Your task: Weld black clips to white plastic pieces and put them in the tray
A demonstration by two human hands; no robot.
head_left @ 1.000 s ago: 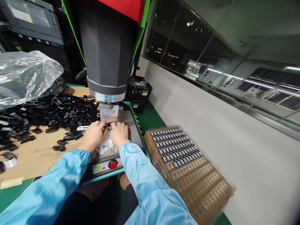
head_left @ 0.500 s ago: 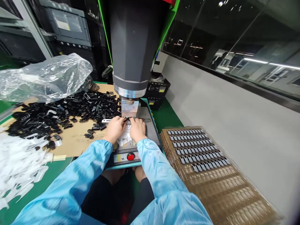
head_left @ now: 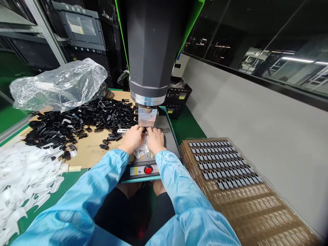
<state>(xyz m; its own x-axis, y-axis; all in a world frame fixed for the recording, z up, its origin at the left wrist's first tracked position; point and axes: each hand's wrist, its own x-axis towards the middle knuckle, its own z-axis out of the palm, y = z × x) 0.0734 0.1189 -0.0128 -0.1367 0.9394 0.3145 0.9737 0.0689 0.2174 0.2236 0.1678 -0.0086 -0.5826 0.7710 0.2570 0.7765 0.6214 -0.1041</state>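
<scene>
My left hand (head_left: pixel 132 138) and my right hand (head_left: pixel 155 139) are side by side on the grey base plate (head_left: pixel 166 136) of a press machine. Their fingertips meet on a small dark part (head_left: pixel 145 130) just below the machine's metal head block (head_left: pixel 147 117). The fingers hide most of that part, so the grip itself is unclear. A few white plastic pieces (head_left: pixel 142 150) lie under my wrists. The big grey cylinder (head_left: pixel 151 51) of the machine hangs right above. Both arms wear light blue sleeves.
A heap of black plastic parts (head_left: pixel 77 123) lies on cardboard at left, behind it a clear plastic bag (head_left: pixel 61 83). White plastic pieces (head_left: pixel 23 177) cover the near left. Brown trays (head_left: pixel 235 184) with rows of small parts stack at right. A red button (head_left: pixel 148 169) sits at the machine's front.
The view has swung left and drawn back, bringing the white pieces into sight. Both hands stay at the same spot under the head block.
</scene>
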